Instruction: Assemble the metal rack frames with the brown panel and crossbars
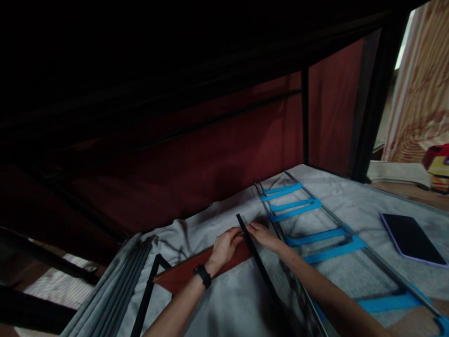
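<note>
My left hand [224,247], with a dark watch [202,276] on its wrist, reaches over a reddish-brown board [182,275]. Its fingers are curled in where the board meets a black metal bar [257,264]. From the other side, my right hand [261,234] has its bent fingertips against the same bar, near its upper end. Whatever small part lies between the fingertips is too small to make out. The board spans between this bar and another black leg-like frame piece [149,292] on the left.
To the right lies a metal tube frame [377,266] with blue straps [335,250] across it. A phone [412,238] rests on the grey sheet [354,201] at far right. Grey tubes or folds [122,276] run along the left. Dark bed-frame bars [304,117] and a red cloth [224,159] stand behind.
</note>
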The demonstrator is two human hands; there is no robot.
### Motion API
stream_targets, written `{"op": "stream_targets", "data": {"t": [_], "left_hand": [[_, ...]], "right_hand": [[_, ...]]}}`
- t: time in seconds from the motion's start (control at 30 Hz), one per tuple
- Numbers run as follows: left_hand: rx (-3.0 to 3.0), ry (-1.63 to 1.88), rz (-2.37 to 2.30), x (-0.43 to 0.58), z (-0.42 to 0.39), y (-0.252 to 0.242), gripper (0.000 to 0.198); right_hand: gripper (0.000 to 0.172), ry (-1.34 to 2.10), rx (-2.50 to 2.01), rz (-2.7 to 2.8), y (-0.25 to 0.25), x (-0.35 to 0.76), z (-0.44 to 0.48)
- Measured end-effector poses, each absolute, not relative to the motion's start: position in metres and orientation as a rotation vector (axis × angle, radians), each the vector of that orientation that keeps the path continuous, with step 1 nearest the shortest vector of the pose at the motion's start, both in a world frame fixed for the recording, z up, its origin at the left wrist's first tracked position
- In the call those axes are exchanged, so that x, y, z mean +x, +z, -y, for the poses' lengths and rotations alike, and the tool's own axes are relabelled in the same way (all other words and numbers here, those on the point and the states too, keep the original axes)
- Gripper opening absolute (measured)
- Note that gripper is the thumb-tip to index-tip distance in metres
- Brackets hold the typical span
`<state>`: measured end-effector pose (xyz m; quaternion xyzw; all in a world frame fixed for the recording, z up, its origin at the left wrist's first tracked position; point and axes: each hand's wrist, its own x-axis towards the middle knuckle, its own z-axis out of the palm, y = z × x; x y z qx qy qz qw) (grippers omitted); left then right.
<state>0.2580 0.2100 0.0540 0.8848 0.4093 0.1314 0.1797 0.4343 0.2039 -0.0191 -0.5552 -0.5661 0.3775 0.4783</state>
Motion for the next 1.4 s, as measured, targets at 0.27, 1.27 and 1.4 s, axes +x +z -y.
{"op": "stream_targets", "data": {"t": [0.27, 1.27, 1.4], "left_hand": [[2.531, 0.395, -1.141, 0.259, -0.210, 0.051, 0.026], [2.428, 0.370, -1.113, 0.260, -0.213, 0.056, 0.027], [2.427, 0.368, -1.116, 0.261, -0.212, 0.057, 0.028]], "right_hand": [[0.038, 0.926, -1.260, 1.298, -0.019, 0.422, -0.200], [0.010, 0.572, -1.038, 1.903, 0.004, 0.461, -0.190], [0.011, 0.503, -1.001, 1.916, 0.003, 0.461, -0.186]]}}
